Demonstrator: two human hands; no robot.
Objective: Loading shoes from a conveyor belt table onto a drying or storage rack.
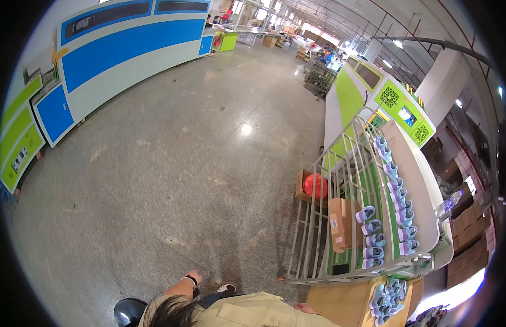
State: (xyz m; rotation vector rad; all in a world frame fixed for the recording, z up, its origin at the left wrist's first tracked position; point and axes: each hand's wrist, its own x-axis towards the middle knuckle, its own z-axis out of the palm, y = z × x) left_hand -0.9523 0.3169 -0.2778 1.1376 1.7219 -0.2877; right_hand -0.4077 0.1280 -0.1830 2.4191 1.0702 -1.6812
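Note:
Low in the view, my left hand (193, 275) hangs over the floor beside my leg, a dark band on its wrist. It is small and foreshortened, so its fingers cannot be made out, and no object shows in it. At the lower edge, my right hand (304, 308) is partly hidden by my tan sleeve and lies close to a wooden table (340, 300). Whether it touches the table or holds anything cannot be told. On that table's right part sit several light blue and lilac shoes (387, 300).
A metal rack (313, 240) stands to the right, along a green conveyor (385, 218) carrying rows of shoes (404, 217). By it are a cardboard box (343, 223) and a red bundle (315, 186). Large machines line both sides, one blue and white (127, 52), another green and white (345, 98).

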